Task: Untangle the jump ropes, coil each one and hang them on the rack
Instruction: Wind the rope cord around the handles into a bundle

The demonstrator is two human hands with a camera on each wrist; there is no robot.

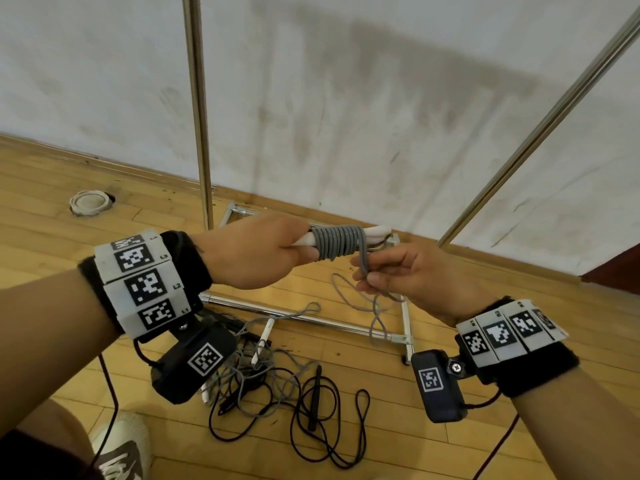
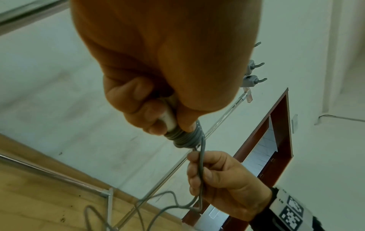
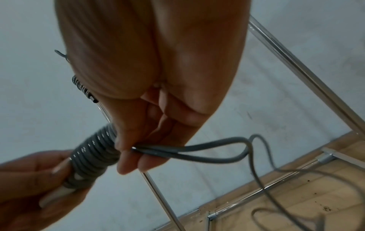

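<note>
My left hand (image 1: 266,252) grips the white handles (image 1: 375,233) of a grey jump rope, with the grey cord wound round them in a tight coil (image 1: 337,241). Just right of the coil, my right hand (image 1: 374,271) pinches a doubled strand of the same grey cord (image 3: 197,152). The loose end of the cord (image 1: 375,313) hangs down to the floor. A black jump rope (image 1: 311,403) lies tangled with another grey rope (image 1: 263,368) on the wooden floor below my hands. The rack's hooks (image 2: 254,73) show in the left wrist view.
The chrome rack's uprights (image 1: 199,112) rise against the white wall, and its base frame (image 1: 304,318) lies on the floor under my hands. A white round fitting (image 1: 90,201) sits in the floor at the left. My shoe (image 1: 121,445) is at the bottom left.
</note>
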